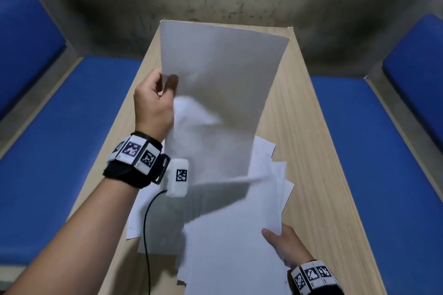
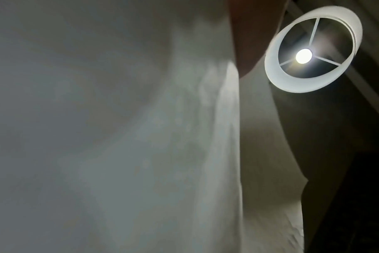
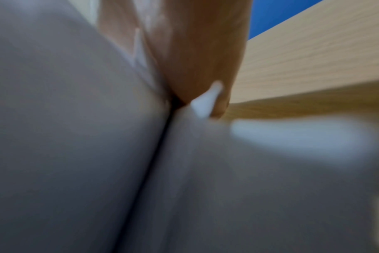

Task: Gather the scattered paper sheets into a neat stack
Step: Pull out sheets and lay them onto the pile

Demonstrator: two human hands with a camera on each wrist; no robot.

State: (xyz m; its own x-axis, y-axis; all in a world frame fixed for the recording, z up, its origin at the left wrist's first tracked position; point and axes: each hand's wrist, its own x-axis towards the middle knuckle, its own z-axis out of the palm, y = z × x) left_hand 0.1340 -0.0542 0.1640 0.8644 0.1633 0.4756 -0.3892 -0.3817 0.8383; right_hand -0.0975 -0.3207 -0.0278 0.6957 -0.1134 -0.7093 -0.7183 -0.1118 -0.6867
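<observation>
My left hand [image 1: 165, 86] pinches the left edge of a white sheet [image 1: 215, 84] and holds it raised, nearly upright, above the table. The same sheet [image 2: 119, 137] fills the left wrist view. Below it lies a loose, fanned pile of white sheets [image 1: 235, 235] on the near part of the table. My right hand [image 1: 275, 237] grips the pile's right edge, thumb on top, fingers hidden under the paper. In the right wrist view the pile [image 3: 76, 137] is blurred, with a finger [image 3: 201, 59] against it.
The narrow light wooden table [image 1: 306, 127] runs away from me toward a grey wall. Blue cushioned benches [image 1: 72, 139] flank it on both sides. A black cable [image 1: 146, 235] hangs from the left wrist camera over the papers. A lit ceiling lamp [image 2: 312, 49] shows overhead.
</observation>
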